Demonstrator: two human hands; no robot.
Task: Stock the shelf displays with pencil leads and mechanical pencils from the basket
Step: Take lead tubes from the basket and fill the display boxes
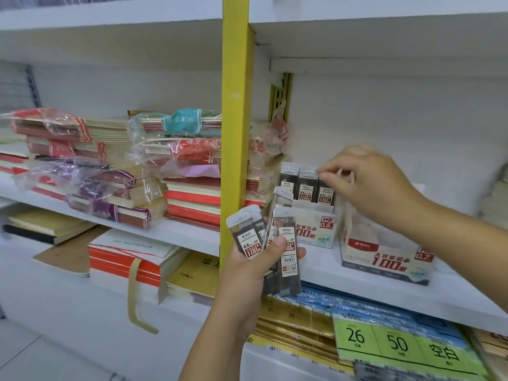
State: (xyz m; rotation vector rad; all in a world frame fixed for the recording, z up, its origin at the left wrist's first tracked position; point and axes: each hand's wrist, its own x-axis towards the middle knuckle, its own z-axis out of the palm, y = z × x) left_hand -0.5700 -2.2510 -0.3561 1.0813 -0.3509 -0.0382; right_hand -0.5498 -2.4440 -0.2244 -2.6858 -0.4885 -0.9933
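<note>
My left hand (pixel 254 266) grips a fanned bundle of several dark pencil lead cases (pixel 287 243) with red "100" labels, held just in front of the shelf edge. On the white shelf stands a HB 0.5 display box (pixel 316 228) with three rows of lead cases (pixel 305 185) upright in it. My right hand (pixel 368 185) reaches over that box, its fingertips pinched on the top of the rightmost lead case (pixel 325 192). To the right sits a 0.7 display box (pixel 384 257), partly behind my right wrist. No basket or mechanical pencils are in view.
A yellow upright post (pixel 236 105) divides the shelving. Left of it lie stacks of plastic-wrapped notebooks (pixel 115 166). Below are more book stacks (pixel 129 259), blue paper packs and a green price tag strip (pixel 398 342). The shelf above (pixel 384 31) overhangs the boxes.
</note>
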